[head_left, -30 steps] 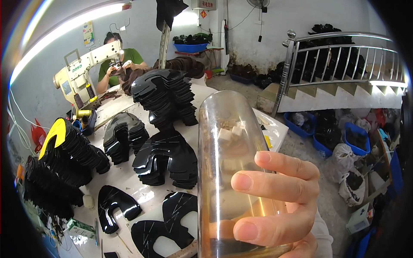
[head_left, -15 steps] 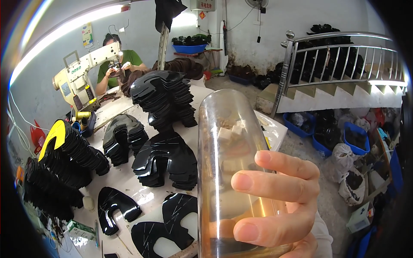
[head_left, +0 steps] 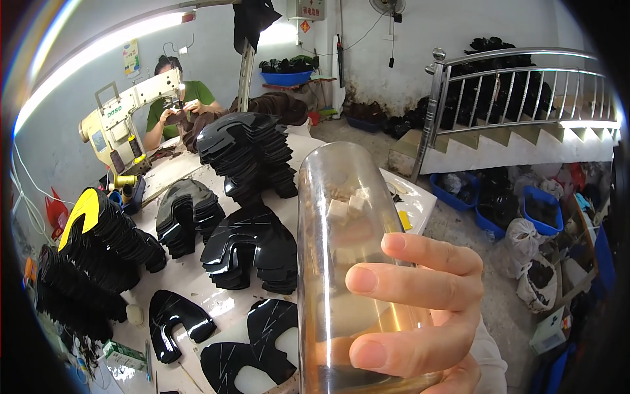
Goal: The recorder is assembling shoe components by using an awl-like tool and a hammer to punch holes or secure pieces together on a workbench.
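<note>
In my right hand (head_left: 440, 295) is a clear tumbler-style bottle (head_left: 328, 262), raised close in front of me. My fingers curl round its right side. Amber liquid sits in its lower part, and pale chunks show through the wall higher up. My left hand is out of view. Behind the bottle, on the white table, are glossy black U-shaped pieces: a tall stack (head_left: 246, 154), a middle stack (head_left: 252, 240), a smaller stack (head_left: 187, 217) and a single piece (head_left: 177, 322) lying flat. More flat pieces (head_left: 262, 341) with pale scratched lines lie at the table's near side, partly covered by the bottle.
A co-worker in a green shirt (head_left: 209, 95) sits behind a cream sewing machine (head_left: 125, 108). Black stacks, one topped with yellow (head_left: 85, 210), stand at left beside a small green-white box (head_left: 125, 354). Right are steps with a metal railing (head_left: 518, 72) and blue bins (head_left: 543, 217).
My right hand and the bottle have shifted slightly left, and the bottle's upper end sits slightly lower. The co-worker's hands have moved a little at the machine.
</note>
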